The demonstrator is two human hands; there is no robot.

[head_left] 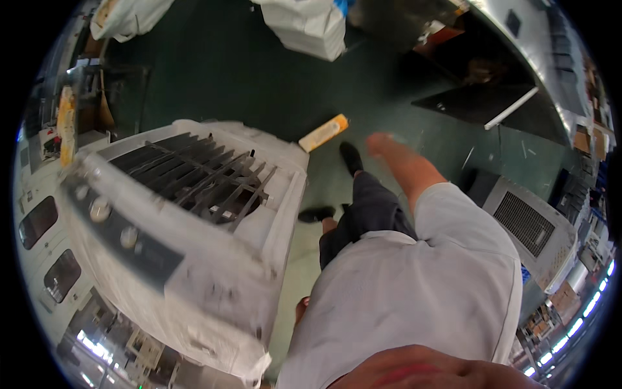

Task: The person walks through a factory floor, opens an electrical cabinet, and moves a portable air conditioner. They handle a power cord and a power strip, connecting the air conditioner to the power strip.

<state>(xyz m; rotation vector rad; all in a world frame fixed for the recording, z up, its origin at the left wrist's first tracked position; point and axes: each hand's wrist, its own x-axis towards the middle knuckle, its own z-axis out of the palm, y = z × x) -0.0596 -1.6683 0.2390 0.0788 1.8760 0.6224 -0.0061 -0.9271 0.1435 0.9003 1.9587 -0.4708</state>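
Note:
My right hand [380, 144] reaches out ahead over the dark green floor, bare forearm stretched forward. It is smeared by motion, so its fingers and anything in them cannot be made out. A yellow-and-white tube-shaped package or box [324, 133] lies on the floor left of it, apart from the hand. Low at my left side, my left hand [302, 308] shows only in part past my grey shirt; its fingers are mostly hidden. Nearest to that hand stands a big off-white air cooler [220, 259] with dark louvre slats [194, 172] and round knobs.
White sacks [304, 29] stand at the far side. A dark panel with a white strip [512, 108] is at the far right, below a metal-edged bench. Another grilled unit [534, 227] stands at right. A broom [103, 104] leans at far left.

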